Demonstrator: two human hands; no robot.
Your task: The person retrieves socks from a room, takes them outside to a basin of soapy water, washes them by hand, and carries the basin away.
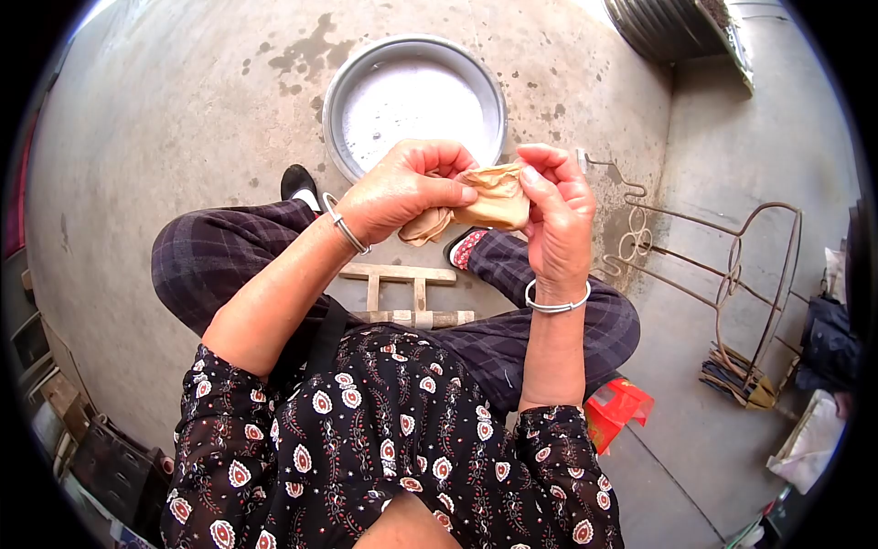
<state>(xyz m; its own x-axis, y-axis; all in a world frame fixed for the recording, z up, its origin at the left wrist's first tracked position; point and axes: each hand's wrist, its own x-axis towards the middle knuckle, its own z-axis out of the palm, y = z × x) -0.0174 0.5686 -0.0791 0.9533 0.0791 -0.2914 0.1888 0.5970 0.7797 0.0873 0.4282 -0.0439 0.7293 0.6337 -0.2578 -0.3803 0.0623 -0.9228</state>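
I'm holding a crumpled tan cloth (498,203) up between both hands, part of it drooping under my left. Left hand (402,188) is pinching it, thumb against fingers; right hand (560,206) is pinching the opposite edge. Basin (331,110) with whitish, foamy-looking contents is sitting on the floor (229,119) just beyond my hands. Wooden frame (398,273) is showing below them, between my legs. Wire rack (732,261) is occupying the space right of my right hand. Red item (617,412) is resting nearer me, beside my right forearm.
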